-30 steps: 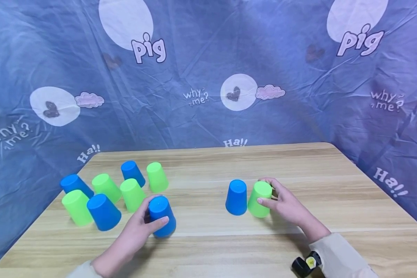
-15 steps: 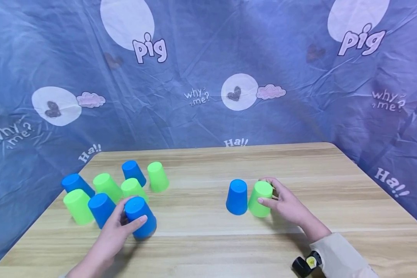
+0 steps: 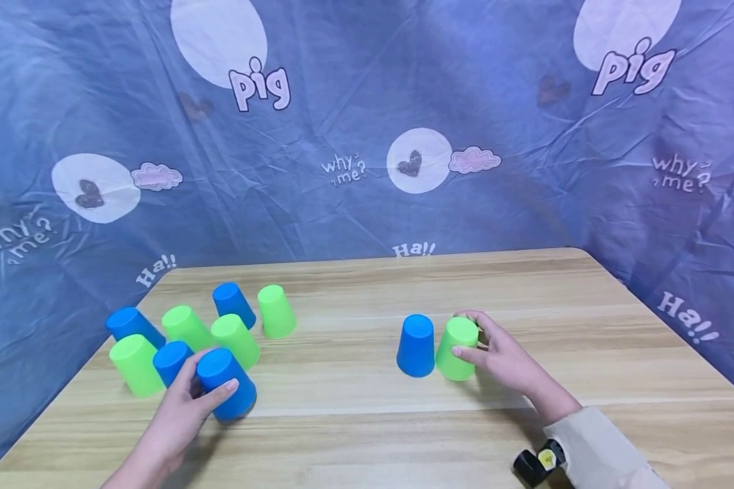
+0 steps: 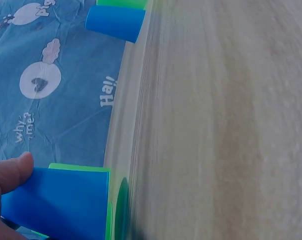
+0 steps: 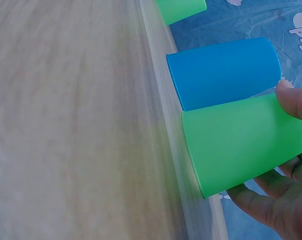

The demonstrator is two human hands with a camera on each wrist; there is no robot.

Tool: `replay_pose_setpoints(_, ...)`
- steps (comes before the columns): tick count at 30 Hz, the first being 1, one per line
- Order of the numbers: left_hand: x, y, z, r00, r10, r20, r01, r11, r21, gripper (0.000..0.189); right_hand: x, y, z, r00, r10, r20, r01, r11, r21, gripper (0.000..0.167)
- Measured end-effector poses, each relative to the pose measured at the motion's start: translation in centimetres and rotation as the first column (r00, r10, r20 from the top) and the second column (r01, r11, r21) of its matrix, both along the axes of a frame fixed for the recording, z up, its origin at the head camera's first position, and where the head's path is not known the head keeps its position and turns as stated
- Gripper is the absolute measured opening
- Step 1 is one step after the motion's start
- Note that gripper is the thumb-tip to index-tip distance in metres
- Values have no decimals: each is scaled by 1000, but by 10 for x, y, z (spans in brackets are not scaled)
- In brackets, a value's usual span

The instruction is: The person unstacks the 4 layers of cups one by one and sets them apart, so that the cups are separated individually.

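My left hand (image 3: 180, 411) grips an upside-down blue cup (image 3: 228, 387) between thumb and fingers, as the left wrist view also shows with the blue cup (image 4: 58, 202) beside the thumb. Whether its rim touches the table is hard to tell. Directly behind it is another blue cup (image 3: 172, 361), partly hidden by the hand. At the right, my right hand (image 3: 501, 356) holds a green cup (image 3: 457, 350), which stands upside down on the table. Close on its left stands a blue cup (image 3: 416, 346), seen too in the right wrist view as the blue cup (image 5: 226, 75).
More upside-down cups group at the left: a green cup (image 3: 136, 367), a blue cup (image 3: 134, 327), green cups behind, a blue cup (image 3: 234, 305) and a green cup (image 3: 276, 312). A black round object (image 3: 531, 468) lies by the right sleeve. A printed blue cloth (image 3: 342, 102) hangs behind the table.
My left hand has carried its blue cup leftward, close to the left group, and now covers part of another blue cup. The right hand and its green cup have stayed put.
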State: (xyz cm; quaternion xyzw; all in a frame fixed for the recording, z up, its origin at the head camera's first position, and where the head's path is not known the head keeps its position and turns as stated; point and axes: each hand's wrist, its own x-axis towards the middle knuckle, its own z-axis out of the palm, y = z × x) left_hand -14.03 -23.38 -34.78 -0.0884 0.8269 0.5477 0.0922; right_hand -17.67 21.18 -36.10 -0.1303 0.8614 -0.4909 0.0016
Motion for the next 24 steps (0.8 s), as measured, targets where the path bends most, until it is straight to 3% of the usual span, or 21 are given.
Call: replay_pose_setpoints(24,-4,-6,-8,1000,9,-5,-9,1000,1,79,0,0,0,1000,-8,8,8,1000,16,52)
